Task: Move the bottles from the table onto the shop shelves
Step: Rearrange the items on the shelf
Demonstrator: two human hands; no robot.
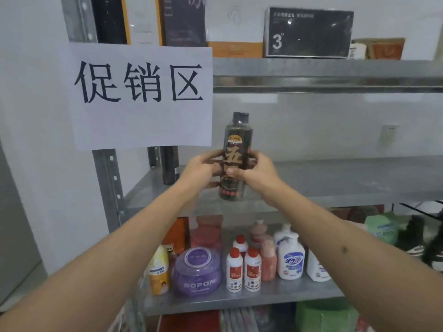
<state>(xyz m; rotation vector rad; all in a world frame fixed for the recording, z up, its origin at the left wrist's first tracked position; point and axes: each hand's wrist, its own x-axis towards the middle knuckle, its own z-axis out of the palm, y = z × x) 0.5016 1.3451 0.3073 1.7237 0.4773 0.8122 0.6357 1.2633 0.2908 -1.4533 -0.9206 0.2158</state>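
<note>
A tall dark bottle [237, 140] with a black cap and orange lettering stands upright at the front of the grey metal middle shelf [335, 180]. My left hand [201, 170] grips its left side and my right hand [256, 170] grips its right side, fingers curled round the body. I cannot tell if its base rests on the shelf. Another dark bottle [170, 164] stands at the shelf's back left, partly hidden behind the paper sign [141, 97].
The middle shelf is bare to the right of the bottle. Boxes [308, 32] fill the top shelf. The lower shelf holds a purple jar [197, 274], red-capped white bottles [243, 269] and pump bottles [291, 257]. A steel upright [107, 183] stands at the left.
</note>
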